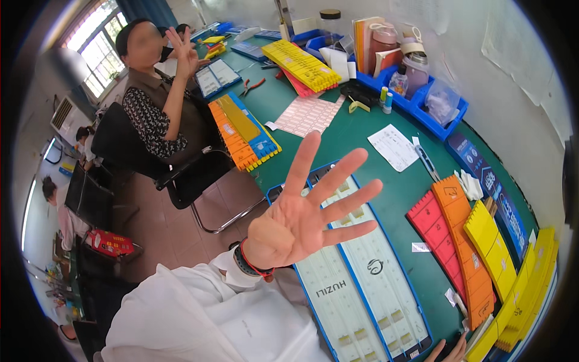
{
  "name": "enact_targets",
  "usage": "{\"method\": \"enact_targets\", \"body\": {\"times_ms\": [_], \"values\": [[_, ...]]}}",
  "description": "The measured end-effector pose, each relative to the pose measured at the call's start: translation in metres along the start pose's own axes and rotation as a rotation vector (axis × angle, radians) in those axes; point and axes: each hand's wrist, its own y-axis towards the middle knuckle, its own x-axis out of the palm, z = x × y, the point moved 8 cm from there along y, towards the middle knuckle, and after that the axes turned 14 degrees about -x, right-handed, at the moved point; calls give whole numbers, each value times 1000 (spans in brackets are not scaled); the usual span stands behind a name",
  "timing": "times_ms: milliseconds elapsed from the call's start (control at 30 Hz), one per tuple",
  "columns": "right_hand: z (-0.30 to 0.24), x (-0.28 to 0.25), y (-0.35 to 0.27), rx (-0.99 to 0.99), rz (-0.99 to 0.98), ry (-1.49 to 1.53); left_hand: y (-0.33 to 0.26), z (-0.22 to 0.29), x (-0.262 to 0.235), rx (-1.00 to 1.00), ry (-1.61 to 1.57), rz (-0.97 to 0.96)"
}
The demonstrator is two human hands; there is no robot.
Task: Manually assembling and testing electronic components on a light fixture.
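My left hand (295, 220) is raised in the middle of the view, palm toward me. Its four fingers are spread and the thumb is folded over the palm; it holds nothing. A dark wristband and a red cord circle its wrist. Beneath and beyond it lies a long blue-rimmed case (362, 277) with clear panels and small yellowish pieces inside. My right hand (449, 351) shows only partly at the lower right edge, its fingers apart by the case's near corner. Close to it are a red (435, 232), an orange (465, 253) and a yellow notched strip (491, 250).
More yellow strips (531, 295) lie at the right. A utility knife (426, 161), a paper slip (393, 148) and blue bins (443, 120) with bottles are farther back. Across the green table (289, 117), a seated co-worker (158, 90) raises a hand near stacked orange and blue strips (244, 133).
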Motion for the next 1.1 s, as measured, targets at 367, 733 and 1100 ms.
{"method": "enact_targets", "body": {"times_ms": [367,733,1100], "values": [[4,-1,-5,4,4,-1,-12,78,20,471,375,34],[21,19,-6,99,59,139,11,-92,61,-404,-1,-263],[30,-16,-28,276,837,934,26,-160,52,-141,2007,-193]]}}
